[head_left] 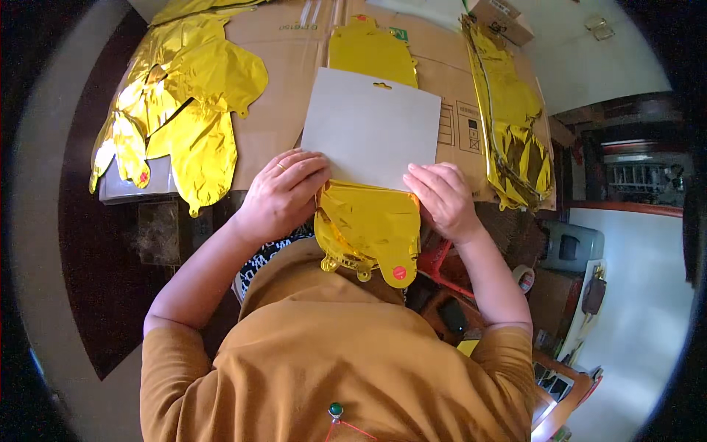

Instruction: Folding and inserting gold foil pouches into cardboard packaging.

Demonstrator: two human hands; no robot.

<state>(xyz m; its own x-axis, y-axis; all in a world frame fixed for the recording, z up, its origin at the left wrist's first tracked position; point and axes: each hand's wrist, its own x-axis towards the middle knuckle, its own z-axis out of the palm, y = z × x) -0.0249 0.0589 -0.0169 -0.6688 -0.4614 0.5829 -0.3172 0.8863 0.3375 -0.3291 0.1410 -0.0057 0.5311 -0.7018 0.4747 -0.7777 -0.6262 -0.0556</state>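
Observation:
A white card (372, 129) with a hang hole at its far edge lies over a flat gold foil balloon (368, 221). The balloon's far part shows beyond the card, and its near part hangs off the table edge toward my body, with a round red sticker on a tab. My left hand (287, 190) grips the card's near left corner together with the foil. At the near right corner, my right hand (445, 197) pinches card and foil in the same way. Both thumbs are mostly hidden.
Flattened cardboard (283, 81) covers the table. Several gold foil balloons (195, 103) spread over its left side, and a folded stack of gold foil (512, 118) lies along the right. A small cardboard box (501, 20) stands at the far right. Below right is a dark phone-like object (451, 314).

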